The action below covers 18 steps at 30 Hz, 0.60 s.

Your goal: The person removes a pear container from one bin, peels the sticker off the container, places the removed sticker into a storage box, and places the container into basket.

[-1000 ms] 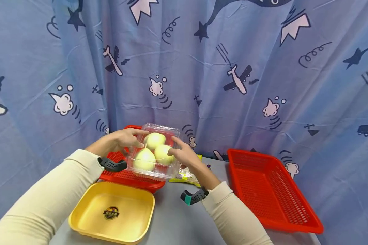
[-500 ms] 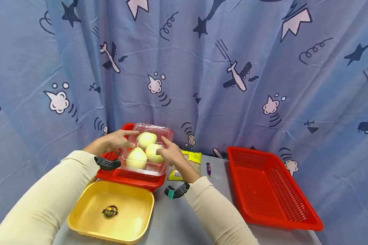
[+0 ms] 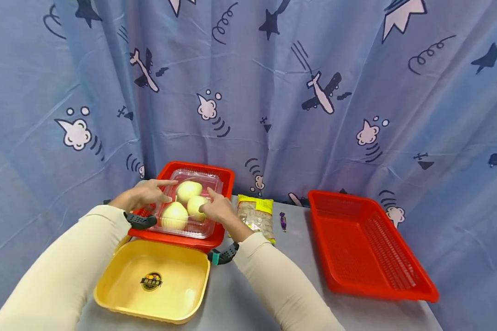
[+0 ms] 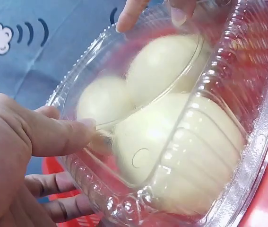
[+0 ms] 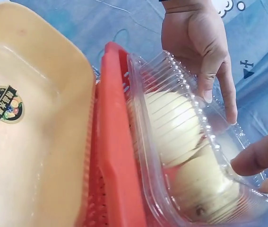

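Observation:
A clear plastic clamshell box holding three pale yellow-green pears sits over the back-left red basket, overlapping its inside in the head view. My left hand grips the box's left side, thumb on the lid and other fingers down the side, as the left wrist view shows the thumb near a pear. My right hand holds the opposite side, its thumb on the lid near the right-hand pear. In the right wrist view, the box's ribbed edge lies just inside the basket's red rim.
A yellow tray with a round label stands in front of the basket. Right of the box lie a yellow-topped food packet and a purple-wrapped candy. Another red basket stands at the right. A patterned blue curtain hangs behind.
Both hands have carried the box left and down into the area of the back-left red basket. The food packet and candy, earlier partly covered by the right arm, now show more.

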{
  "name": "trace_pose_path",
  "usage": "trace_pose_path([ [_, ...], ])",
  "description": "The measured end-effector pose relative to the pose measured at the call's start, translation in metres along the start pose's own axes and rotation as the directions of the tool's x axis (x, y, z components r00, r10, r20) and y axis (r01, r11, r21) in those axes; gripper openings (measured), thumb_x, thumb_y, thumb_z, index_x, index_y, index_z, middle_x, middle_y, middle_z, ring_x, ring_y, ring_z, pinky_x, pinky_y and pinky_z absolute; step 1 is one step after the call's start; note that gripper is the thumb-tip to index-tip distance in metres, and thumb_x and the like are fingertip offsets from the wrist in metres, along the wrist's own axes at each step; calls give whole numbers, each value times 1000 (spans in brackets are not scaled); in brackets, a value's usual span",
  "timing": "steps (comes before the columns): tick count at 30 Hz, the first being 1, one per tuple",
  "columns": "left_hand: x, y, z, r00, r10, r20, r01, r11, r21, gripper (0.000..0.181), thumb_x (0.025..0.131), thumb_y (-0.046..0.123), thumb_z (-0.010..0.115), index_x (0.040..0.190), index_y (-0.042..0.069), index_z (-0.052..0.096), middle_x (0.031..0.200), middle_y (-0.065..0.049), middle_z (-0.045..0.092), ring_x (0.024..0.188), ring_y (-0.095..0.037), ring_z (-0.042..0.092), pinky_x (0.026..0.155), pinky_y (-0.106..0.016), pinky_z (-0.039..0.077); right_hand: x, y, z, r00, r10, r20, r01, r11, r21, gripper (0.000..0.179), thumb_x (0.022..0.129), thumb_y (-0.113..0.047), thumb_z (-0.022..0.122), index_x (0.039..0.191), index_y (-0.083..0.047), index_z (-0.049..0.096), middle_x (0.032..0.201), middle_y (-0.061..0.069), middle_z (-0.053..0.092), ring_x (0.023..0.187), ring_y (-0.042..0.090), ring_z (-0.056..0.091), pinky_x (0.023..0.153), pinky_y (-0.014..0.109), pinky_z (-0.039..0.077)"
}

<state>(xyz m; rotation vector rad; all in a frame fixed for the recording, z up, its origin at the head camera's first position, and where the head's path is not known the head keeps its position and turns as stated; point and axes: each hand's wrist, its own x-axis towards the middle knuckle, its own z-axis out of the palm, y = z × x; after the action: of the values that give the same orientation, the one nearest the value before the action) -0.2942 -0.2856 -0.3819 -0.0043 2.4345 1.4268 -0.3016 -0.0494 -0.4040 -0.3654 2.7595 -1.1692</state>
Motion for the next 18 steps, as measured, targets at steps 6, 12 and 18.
trace_pose_path([
  [6,5,-13,-2,1000,17,23,-17,1000,-22,69,92,3,61,152,11,30,130,-28,41,93,-32,58,73,-41,54,-2,-4,7,1000,12,-8,-12,1000,-26,76,78,-17,67,149,-19,41,113,13,65,96,31,50,58,31,44],
  [12,6,-21,-4,1000,16,13,-15,999,-48,68,91,-3,59,152,7,30,124,-28,44,97,-35,56,78,-42,54,-6,-14,20,998,53,-27,-55,995,-87,77,76,-13,65,149,-15,40,132,10,57,112,33,44,75,35,44],
  [18,12,-30,4,1000,19,-2,-19,999,-26,68,89,-4,60,151,6,32,108,-23,46,77,-28,54,67,-34,53,-8,-21,31,989,133,-64,-143,972,-188,74,77,-18,66,147,-15,43,119,12,58,107,33,46,84,42,43],
])
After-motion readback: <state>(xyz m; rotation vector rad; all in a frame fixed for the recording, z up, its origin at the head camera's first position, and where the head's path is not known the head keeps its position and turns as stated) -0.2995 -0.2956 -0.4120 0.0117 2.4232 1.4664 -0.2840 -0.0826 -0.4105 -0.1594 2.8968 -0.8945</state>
